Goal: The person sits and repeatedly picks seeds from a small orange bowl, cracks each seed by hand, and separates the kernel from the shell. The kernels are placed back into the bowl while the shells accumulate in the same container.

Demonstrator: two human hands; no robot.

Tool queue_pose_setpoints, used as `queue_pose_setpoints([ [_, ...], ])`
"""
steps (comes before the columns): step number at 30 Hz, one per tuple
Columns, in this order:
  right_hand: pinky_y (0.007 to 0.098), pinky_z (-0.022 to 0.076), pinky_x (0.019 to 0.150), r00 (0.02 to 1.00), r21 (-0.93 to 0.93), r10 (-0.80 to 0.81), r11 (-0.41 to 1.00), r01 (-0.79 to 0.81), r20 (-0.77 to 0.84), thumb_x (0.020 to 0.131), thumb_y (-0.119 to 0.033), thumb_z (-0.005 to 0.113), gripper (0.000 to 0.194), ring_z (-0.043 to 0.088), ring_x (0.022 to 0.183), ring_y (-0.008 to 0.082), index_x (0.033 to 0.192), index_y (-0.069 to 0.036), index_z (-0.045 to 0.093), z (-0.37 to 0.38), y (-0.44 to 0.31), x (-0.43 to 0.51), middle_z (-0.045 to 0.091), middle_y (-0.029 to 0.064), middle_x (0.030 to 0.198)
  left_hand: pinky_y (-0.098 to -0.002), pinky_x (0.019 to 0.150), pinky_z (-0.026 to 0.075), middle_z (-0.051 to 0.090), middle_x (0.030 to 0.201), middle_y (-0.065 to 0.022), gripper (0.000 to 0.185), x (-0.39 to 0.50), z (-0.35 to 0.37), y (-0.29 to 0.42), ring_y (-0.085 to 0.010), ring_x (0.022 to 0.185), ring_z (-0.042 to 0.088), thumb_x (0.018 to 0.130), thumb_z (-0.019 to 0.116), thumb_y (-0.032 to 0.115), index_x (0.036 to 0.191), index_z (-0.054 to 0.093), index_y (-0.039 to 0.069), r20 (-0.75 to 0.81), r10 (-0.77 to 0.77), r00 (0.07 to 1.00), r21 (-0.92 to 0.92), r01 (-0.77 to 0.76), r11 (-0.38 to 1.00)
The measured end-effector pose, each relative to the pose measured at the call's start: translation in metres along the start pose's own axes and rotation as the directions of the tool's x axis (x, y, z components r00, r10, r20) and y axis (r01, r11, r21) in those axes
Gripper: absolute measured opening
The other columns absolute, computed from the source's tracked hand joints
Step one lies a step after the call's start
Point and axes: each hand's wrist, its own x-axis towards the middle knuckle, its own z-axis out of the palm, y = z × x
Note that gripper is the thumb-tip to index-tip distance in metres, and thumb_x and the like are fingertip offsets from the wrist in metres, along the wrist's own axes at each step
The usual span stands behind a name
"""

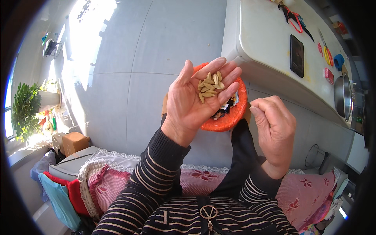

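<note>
My left hand [188,100] is palm up above a round bin lined with an orange plastic bag [226,124]. A small heap of tan seeds in their shells [209,85] lies on its palm and fingers. To the right of the bin, my right hand [276,126] is raised with its fingers curled in and the thumb against the index finger. No object shows between those fingertips. Scraps and dark litter [224,110] fill part of the bin, though my left hand hides much of its opening.
A white table [264,44] at the right carries a black smartphone [297,55], scissors [326,53], a small red box [329,75] and a steel bowl [343,97]. Behind my legs is a sofa with a pink cover [202,182]. A potted plant [26,108] stands left, near a cardboard box [75,143].
</note>
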Motion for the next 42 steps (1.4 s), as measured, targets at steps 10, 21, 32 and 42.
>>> queue_pose_setpoints([
  [10,0.0364,0.0502,0.066,0.991,0.097,0.033,0.995,-0.021,-0.131,0.083,0.001,0.072,0.016,0.060,0.075,0.0258,0.098,-0.001,0.067,0.047,0.010,0.002,0.058,0.0106,0.090,-0.0461,0.120,0.028,0.048,0.143,-0.0254,0.080,0.003,0.005,-0.018,-0.0378,0.138,0.040,0.103,0.028,0.058,0.140,0.043,-0.011,-0.034,-0.086,0.996,0.037,0.087,0.995],
  [21,0.0322,0.0498,0.064,0.979,0.163,0.024,0.987,0.009,-0.202,0.084,0.004,0.071,0.012,0.060,0.071,0.0233,0.092,-0.001,0.063,0.052,0.018,0.003,0.059,0.0101,0.083,-0.0449,0.117,0.032,0.050,0.141,-0.0243,0.079,0.003,0.004,-0.020,-0.0364,0.137,0.043,0.104,0.028,0.058,0.140,0.044,-0.010,-0.095,-0.080,0.992,0.041,0.084,0.996],
  [32,0.0209,0.0471,0.068,0.937,0.715,0.348,0.658,-0.235,-0.012,0.093,0.002,0.066,0.007,0.057,0.075,0.0070,0.100,0.005,0.064,0.036,0.007,0.000,0.063,0.0028,0.088,-0.0465,0.111,0.039,0.046,0.145,-0.0252,0.074,0.003,0.001,-0.015,-0.0386,0.137,0.042,0.103,0.035,0.056,0.141,0.043,-0.008,-0.082,-0.093,0.992,-0.003,0.093,0.996],
  [42,0.0255,0.0414,0.050,0.916,0.812,-0.394,0.509,0.284,-0.073,0.084,-0.006,0.076,0.013,0.054,0.064,0.0186,0.086,0.001,0.064,-0.047,-0.019,-0.014,0.059,0.0130,0.087,-0.0514,0.114,0.035,0.045,0.144,-0.0272,0.070,0.003,-0.007,-0.011,-0.0410,0.137,0.041,0.104,0.040,0.049,0.143,0.039,-0.010,-0.057,-0.109,0.992,-0.071,0.105,0.992],
])
